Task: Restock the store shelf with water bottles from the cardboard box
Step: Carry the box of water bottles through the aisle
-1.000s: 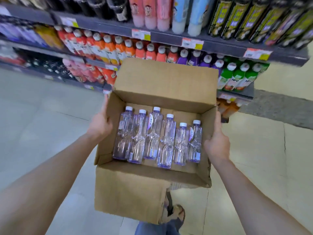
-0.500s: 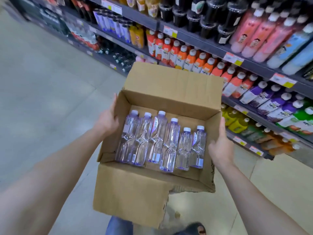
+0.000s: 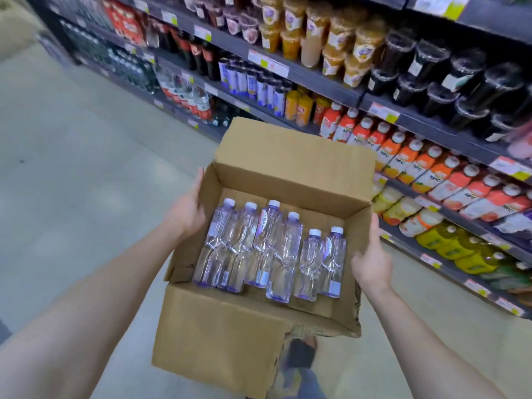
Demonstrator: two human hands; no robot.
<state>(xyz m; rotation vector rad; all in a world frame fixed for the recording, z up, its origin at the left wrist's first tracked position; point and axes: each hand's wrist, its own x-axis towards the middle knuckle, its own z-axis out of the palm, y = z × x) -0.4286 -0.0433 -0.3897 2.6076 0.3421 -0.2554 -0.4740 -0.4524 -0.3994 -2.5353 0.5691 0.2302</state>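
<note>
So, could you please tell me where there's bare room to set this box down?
The floor left of the cardboard box is bare up to the shelves, which are packed with drinks. Inside the box, only a strip beyond the water bottles is free.

A pale, glossy tiled floor [image 3: 72,168] runs down the aisle on the left. Dark grey store shelving [image 3: 316,80] lines the right side in several tiers, its edges carrying white and yellow price tags [image 3: 269,61], packed with juice bottles [image 3: 423,162] and dark drink cups [image 3: 460,73]
</note>
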